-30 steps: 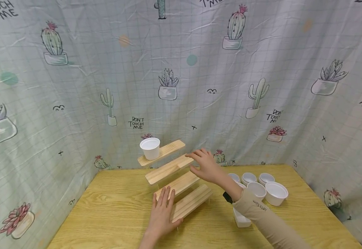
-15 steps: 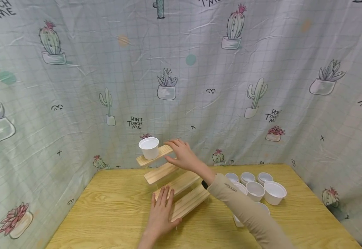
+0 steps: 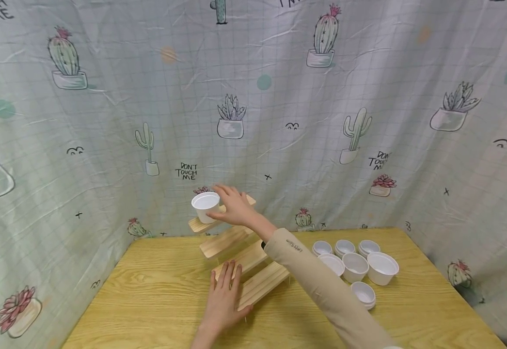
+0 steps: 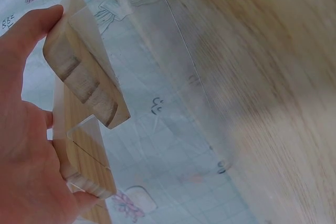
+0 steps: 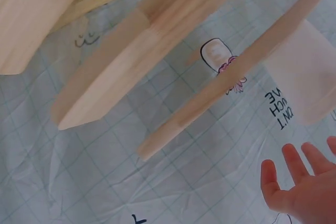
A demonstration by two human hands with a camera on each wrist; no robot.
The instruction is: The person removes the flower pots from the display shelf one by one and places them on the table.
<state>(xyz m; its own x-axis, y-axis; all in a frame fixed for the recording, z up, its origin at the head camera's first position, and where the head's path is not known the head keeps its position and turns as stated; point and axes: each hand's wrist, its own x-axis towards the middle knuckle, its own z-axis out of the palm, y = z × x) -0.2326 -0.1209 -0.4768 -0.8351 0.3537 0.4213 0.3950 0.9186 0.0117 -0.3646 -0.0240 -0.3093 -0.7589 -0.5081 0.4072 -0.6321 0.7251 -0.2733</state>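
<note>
A stepped wooden display stand (image 3: 223,244) has several slanting planks on clear supports. One white plastic cup (image 3: 203,213) stands upright at the left end of its top plank (image 3: 198,225). My right hand (image 3: 235,209) is beside that cup, thumb and fingers spread; the right wrist view shows a gap between fingers and cup (image 5: 307,74). My left hand (image 3: 222,300) rests against the near left ends of the two lower planks, fingers fairly straight. In the left wrist view its thumb (image 4: 37,24) presses the end of one plank (image 4: 86,72), and other fingers touch the plank beyond.
Several white cups and bowls, including a large cup (image 3: 382,269) and a small bowl (image 3: 362,293), stand grouped on the wooden table (image 3: 157,300) right of the stand. A cactus-print curtain (image 3: 271,145) hangs close behind and at both sides.
My right hand has moved left and up, from the right end of the upper planks to beside the cup on top. The left hand stays at the stand; the view has shifted slightly.
</note>
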